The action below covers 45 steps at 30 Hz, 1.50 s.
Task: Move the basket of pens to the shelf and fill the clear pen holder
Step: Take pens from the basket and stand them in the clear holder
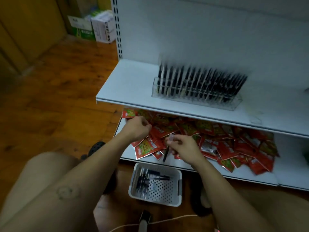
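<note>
Head view: right hand (184, 145) pinches a slim black pen (166, 154); left hand (138, 128), at ten o'clock, is loosely curled, empty. White perforated plastic basket (178, 185) sits on the floor at six; clear acrylic pen holder (234, 104) on the white shelf (133, 84) at twelve.

White shelf (133, 84) carrying a clear pen holder (197, 96) packed with black pens (202, 82), well above the fingers. Just behind and beside the fingers (173, 141) of the right hand (185, 146), glossy red packets (234, 148) printed with green and white patches, and a black pen (165, 154) with a pale translucent end pinched there; same red packets under the curled left hand (137, 128). Below the fingers, white basket (177, 195) with a dark-dotted perforated floor and black pens inside, over warm orange-brown wood floor (58, 97) with darker grain; green-and-white boxes (93, 29) far off.
</note>
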Each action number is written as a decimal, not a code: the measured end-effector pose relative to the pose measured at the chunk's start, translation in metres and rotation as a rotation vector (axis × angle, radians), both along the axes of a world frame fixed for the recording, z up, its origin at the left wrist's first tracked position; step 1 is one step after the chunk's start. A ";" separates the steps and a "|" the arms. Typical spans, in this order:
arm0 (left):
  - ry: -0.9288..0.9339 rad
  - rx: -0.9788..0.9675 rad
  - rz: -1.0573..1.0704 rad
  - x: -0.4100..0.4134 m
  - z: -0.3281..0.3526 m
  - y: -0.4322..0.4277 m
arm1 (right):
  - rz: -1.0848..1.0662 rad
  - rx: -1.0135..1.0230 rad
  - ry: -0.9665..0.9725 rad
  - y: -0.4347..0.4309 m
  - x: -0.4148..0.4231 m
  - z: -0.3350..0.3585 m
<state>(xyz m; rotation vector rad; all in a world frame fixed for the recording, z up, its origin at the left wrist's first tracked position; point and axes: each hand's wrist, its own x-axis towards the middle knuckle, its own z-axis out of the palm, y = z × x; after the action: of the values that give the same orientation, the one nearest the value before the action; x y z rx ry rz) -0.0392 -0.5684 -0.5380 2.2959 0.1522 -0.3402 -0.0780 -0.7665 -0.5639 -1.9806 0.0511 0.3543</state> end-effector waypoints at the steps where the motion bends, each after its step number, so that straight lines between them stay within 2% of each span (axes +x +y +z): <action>1: -0.028 -0.004 0.009 0.001 0.010 -0.001 | 0.004 -0.040 -0.079 -0.002 0.001 0.016; 5: -0.092 -0.009 -0.019 0.003 0.048 -0.011 | 0.041 -0.213 -0.285 -0.009 0.011 0.071; 8: -0.138 -0.009 -0.041 0.013 0.070 -0.015 | -0.053 -0.258 -0.427 -0.009 0.022 0.109; 12: -0.180 -0.172 0.075 0.033 0.079 -0.011 | -0.231 -0.157 -0.698 -0.008 0.048 0.134; 14: -0.169 -0.229 0.158 0.039 0.073 -0.009 | -0.299 -0.093 -0.772 -0.009 0.059 0.134; 21: -0.214 -0.219 0.310 0.076 0.070 0.000 | -0.415 0.068 -0.947 -0.003 0.094 0.150; 28: -0.166 -0.165 0.304 0.101 0.062 -0.006 | -0.335 0.019 -0.899 0.003 0.122 0.136; 33: -0.160 -0.165 0.286 0.105 0.061 -0.002 | -0.148 -0.246 -0.829 0.008 0.122 0.123; 37: -0.175 -0.155 0.277 0.103 0.060 0.000 | -0.128 -0.361 -0.832 0.003 0.114 0.127; 45: -0.256 -0.123 0.233 0.069 0.061 -0.005 | -0.071 -0.346 -0.646 -0.001 0.077 0.123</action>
<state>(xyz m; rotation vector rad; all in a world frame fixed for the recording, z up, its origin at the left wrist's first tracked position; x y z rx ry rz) 0.0294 -0.5736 -0.4770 2.1499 0.2585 0.0626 -0.0010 -0.7674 -0.4409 -2.3407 -0.2433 -0.3742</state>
